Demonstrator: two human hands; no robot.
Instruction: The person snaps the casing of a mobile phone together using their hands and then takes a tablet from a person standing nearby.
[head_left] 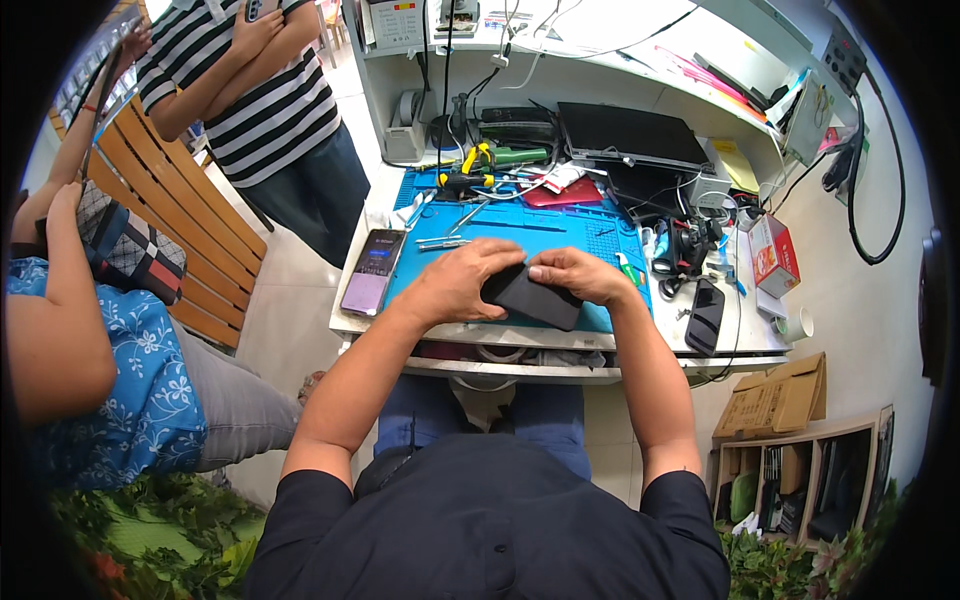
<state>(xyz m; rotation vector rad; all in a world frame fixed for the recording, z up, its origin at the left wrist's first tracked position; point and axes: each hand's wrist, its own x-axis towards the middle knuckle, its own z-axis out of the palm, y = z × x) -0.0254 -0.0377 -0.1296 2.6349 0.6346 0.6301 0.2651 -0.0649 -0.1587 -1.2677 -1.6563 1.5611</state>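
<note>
Between my two hands is a flat black phone [535,299], tilted above the front part of a blue work mat [430,262]. My left hand [468,277] is curved round its left end, fingers over the far edge and thumb at the near edge. My right hand [582,275] pinches its far right edge, with the thumb on top. The phone's underside is hidden. To the left of the mat lies another phone [374,272] with a lit screen. Slim metal tools [444,242] rest on the mat just beyond my left hand.
Pliers with yellow handles [468,180] and other tools crowd the mat's far side. At right are a dark phone [705,317], a red and white box [773,255] and a paper cup [797,324]. Two people stand at left, one in a striped shirt [270,110].
</note>
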